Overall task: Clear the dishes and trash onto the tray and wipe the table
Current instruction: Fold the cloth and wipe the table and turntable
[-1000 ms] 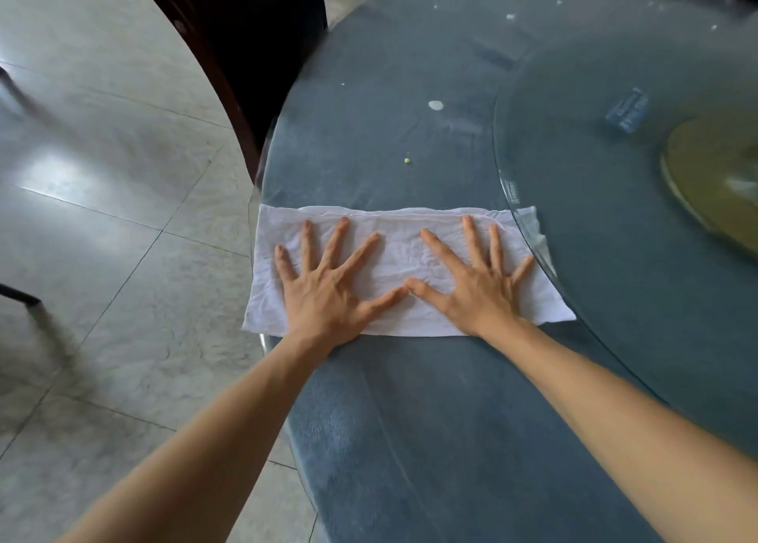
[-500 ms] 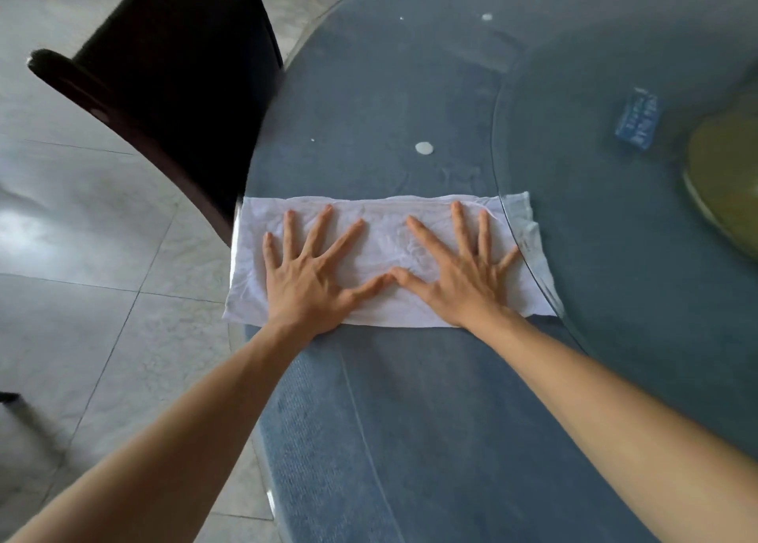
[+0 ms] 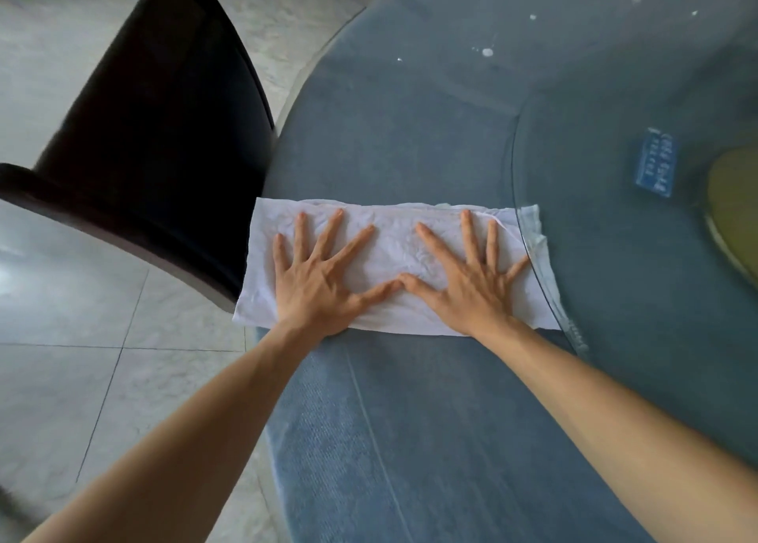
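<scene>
A white cloth [image 3: 393, 251] lies flat across the near-left rim of the round blue table [image 3: 410, 132]. Its left end hangs slightly over the table edge and its right end tucks under the rim of the glass turntable [image 3: 615, 276]. My left hand [image 3: 318, 280] and my right hand [image 3: 463, 284] press flat on the cloth side by side, fingers spread, thumbs touching. Neither hand grips it. Small white spots [image 3: 487, 52] dot the table farther ahead.
A dark chair [image 3: 164, 152] stands right against the table edge, beside the cloth's left end. Under the glass turntable are a blue label [image 3: 656, 167] and a yellow-green base [image 3: 734, 214]. Pale tiled floor lies to the left.
Both hands have pushed the cloth forward along the table rim, passing over a crumb and a white spot. The chair has come alongside the cloth.
</scene>
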